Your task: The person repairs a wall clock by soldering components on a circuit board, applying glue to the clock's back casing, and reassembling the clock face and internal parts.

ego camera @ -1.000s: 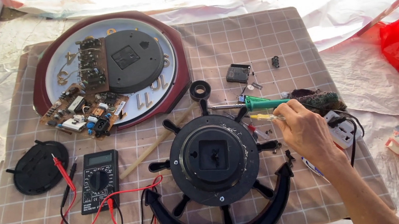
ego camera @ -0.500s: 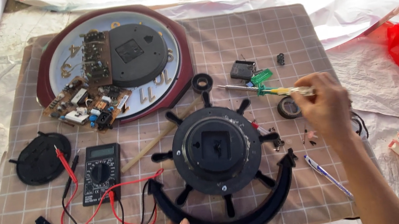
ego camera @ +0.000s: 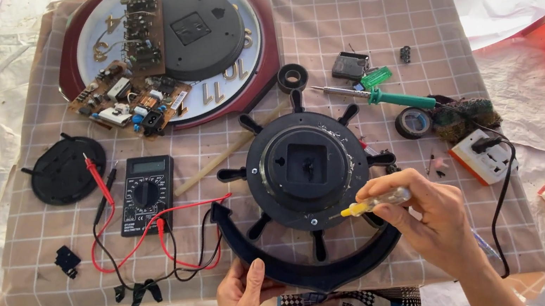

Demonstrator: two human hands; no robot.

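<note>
Now | you are pinching the yellow screwdriver (ego camera: 373, 203) in your right hand (ego camera: 431, 219), tip nearing a rim screw | left hand (ego camera: 243, 299) gripping the wheel-shaped clock (ego camera: 303, 170); seating the tip squarely is coming next.

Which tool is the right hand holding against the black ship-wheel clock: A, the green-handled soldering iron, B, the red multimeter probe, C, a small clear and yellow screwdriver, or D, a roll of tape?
C: the right hand grips a small clear and yellow screwdriver with its tip at the lower rim of the ship-wheel clock, while the soldering iron lies on the cloth.

Left hand (ego camera: 242, 299) gripping — right hand (ego camera: 430, 212) pinching.
</note>
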